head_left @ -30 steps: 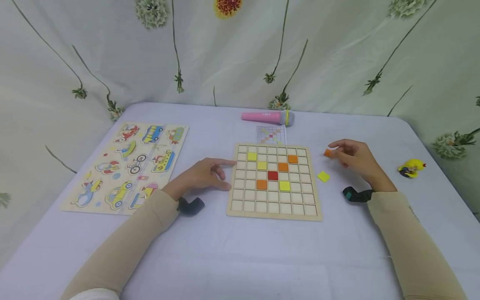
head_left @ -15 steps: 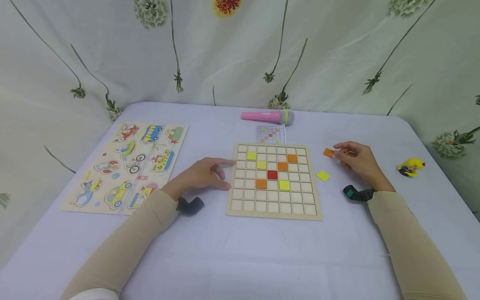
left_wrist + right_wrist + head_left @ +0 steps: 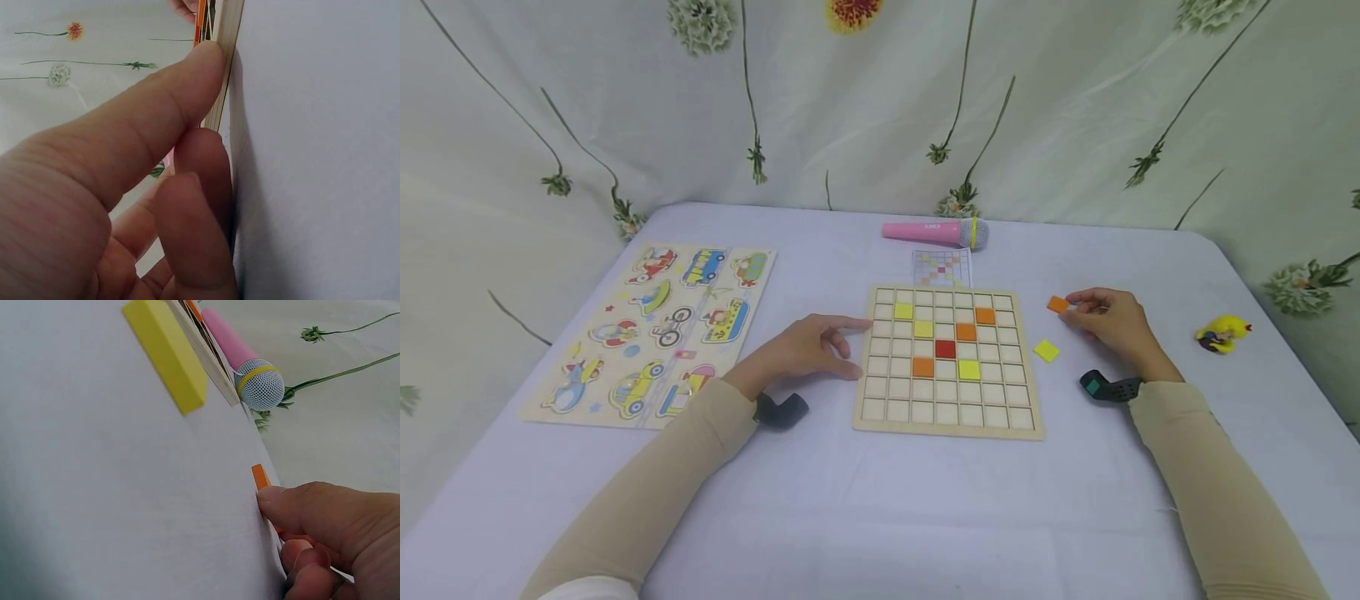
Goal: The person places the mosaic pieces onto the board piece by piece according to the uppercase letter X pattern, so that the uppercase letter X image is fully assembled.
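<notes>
A wooden grid board [image 3: 861, 408] lies mid-table, with yellow, orange and red square tiles in some of its cells. At its left edge rests my left hand [image 3: 805, 346], thumb and index finger spread and touching the rim. The left wrist view shows that thumb [image 3: 187, 87] against the board's side. To the right of the board, my right hand [image 3: 1112, 321] pinches an orange tile [image 3: 1057, 304] by its right edge, low at the tabletop. In the right wrist view the thumb covers part of this orange tile [image 3: 260, 477]. A loose yellow tile [image 3: 1047, 351] lies nearer the board.
A printed pattern card [image 3: 958, 268] sits behind the board, with a pink microphone [image 3: 925, 233] beyond it. Left stands a vehicle puzzle board [image 3: 617, 287] lying flat. A small yellow-headed figurine [image 3: 1223, 335] is at the right. Flowered cloth [image 3: 865, 108] hangs behind the table.
My right hand's fingers drew back right from the orange tile, uncovering more of it, then came slightly left onto its edge again. The left hand and the board stayed in place.
</notes>
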The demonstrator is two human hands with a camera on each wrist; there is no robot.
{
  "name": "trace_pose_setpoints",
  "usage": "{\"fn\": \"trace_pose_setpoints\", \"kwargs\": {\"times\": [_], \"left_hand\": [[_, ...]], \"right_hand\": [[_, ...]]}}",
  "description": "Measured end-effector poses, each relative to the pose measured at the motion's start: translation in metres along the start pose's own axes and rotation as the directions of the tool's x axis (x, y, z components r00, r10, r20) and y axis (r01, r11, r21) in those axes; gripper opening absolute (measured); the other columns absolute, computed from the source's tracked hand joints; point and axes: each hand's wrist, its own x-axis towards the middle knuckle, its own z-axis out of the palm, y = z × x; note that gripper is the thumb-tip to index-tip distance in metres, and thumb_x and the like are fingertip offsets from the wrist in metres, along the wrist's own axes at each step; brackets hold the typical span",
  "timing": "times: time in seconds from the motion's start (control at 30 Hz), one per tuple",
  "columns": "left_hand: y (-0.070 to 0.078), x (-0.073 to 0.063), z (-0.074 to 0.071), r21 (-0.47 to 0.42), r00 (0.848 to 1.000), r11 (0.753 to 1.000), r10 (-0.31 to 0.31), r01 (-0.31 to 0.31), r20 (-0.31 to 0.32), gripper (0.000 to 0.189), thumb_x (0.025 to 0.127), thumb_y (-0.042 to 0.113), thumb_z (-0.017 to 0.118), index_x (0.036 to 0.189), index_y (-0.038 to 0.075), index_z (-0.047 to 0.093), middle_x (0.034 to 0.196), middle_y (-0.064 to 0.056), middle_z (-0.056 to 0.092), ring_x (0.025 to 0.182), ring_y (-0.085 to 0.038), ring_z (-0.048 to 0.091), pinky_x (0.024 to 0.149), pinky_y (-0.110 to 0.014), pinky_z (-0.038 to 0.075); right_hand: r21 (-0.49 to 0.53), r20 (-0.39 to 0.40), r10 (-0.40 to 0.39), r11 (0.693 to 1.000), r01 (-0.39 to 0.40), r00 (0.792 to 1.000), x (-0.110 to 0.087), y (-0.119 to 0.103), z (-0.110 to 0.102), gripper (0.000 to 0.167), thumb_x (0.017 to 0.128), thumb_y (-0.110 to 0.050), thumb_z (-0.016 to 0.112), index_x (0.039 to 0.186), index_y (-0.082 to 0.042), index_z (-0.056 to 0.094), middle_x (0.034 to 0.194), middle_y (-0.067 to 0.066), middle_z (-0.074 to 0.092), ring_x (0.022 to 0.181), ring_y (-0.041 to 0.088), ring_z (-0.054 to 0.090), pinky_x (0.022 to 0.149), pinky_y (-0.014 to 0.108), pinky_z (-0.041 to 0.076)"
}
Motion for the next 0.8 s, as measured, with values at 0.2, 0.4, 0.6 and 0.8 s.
{"fn": "trace_pose_setpoints", "kwargs": {"times": [0.2, 0.4, 0.6, 0.8], "left_hand": [[0.002, 0.0, -0.001, -0.003, 1.0, 1.0, -0.007, 0.007, -0.003, 0.082, 0.085, 0.023, 0.093, 0.159, 0.024, 0.058, 0.106, -0.006, 0.067, 0.085, -0.021, 0.055, 0.078, -0.034, 0.043], [0.004, -0.002, -0.001, -0.011, 1.0, 1.0, -0.007, 0.007, -0.002, 0.082, 0.085, 0.023, 0.093, 0.159, 0.023, 0.057, 0.106, -0.006, 0.067, 0.084, -0.021, 0.055, 0.078, -0.034, 0.043], [0.0, -0.002, -0.001, -0.007, 1.0, 1.0, -0.006, 0.006, -0.001, 0.083, 0.085, 0.024, 0.093, 0.16, 0.023, 0.057, 0.108, -0.007, 0.067, 0.086, -0.022, 0.055, 0.079, -0.034, 0.044], [0.0, -0.002, -0.001, -0.014, 1.0, 1.0, 0.004, -0.004, 0.003, 0.083, 0.085, 0.025, 0.093, 0.16, 0.023, 0.056, 0.108, -0.007, 0.067, 0.085, -0.022, 0.055, 0.079, -0.034, 0.043]], "right_hand": [[-0.008, -0.018, -0.027, 1.0, 0.027, 0.999, -0.001, -0.001, 0.0, 0.037, 0.101, -0.017, 0.074, 0.129, 0.007, 0.071, 0.095, 0.007, 0.062, 0.065, 0.009, 0.053, 0.059, 0.023, 0.046], [0.002, -0.029, -0.06, 0.998, 0.06, 0.998, -0.002, 0.0, -0.001, 0.036, 0.101, -0.015, 0.075, 0.129, 0.007, 0.071, 0.097, 0.008, 0.064, 0.068, 0.008, 0.056, 0.061, 0.022, 0.046], [0.047, 0.006, -0.055, 0.997, 0.054, 0.998, -0.004, -0.009, -0.003, 0.04, 0.102, -0.017, 0.075, 0.134, 0.007, 0.068, 0.114, 0.019, 0.07, 0.075, 0.004, 0.063, 0.068, 0.019, 0.05], [0.069, 0.033, -0.087, 0.994, 0.085, 0.996, -0.007, -0.028, 0.0, 0.038, 0.101, -0.014, 0.075, 0.131, 0.007, 0.068, 0.121, 0.025, 0.068, 0.079, 0.003, 0.063, 0.071, 0.019, 0.056]]}}
